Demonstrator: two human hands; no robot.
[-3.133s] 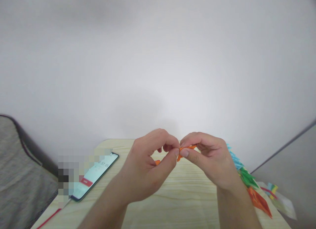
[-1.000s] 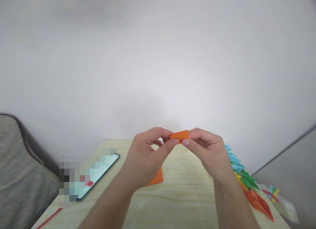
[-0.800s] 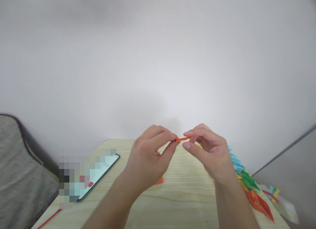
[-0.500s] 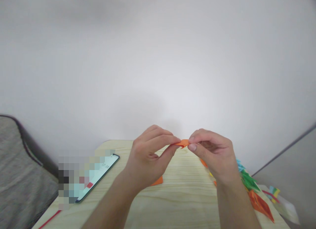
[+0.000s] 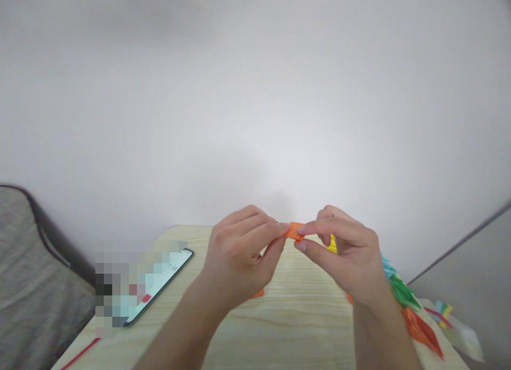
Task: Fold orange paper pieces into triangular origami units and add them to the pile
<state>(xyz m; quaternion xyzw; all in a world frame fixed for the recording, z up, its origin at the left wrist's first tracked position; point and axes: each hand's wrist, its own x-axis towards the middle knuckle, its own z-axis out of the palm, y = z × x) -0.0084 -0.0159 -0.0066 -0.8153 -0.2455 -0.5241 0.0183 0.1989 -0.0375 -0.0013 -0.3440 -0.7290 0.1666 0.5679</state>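
"Head view: where's the orange paper (image 5: 294,231)?"

"Over the table (image 5: 299,327), pinched in the fingers of my left hand (image 5: 238,253) and right hand (image 5: 353,253). I can't read the blurred phone screen (image 5: 165,274)."

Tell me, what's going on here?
Someone is working a small folded orange piece with both hands, above a wooden table. The left hand pinches one end, and the right hand has thumb and forefinger at the other. More orange, green and blue folded pieces lie to the right, a phone to the left.
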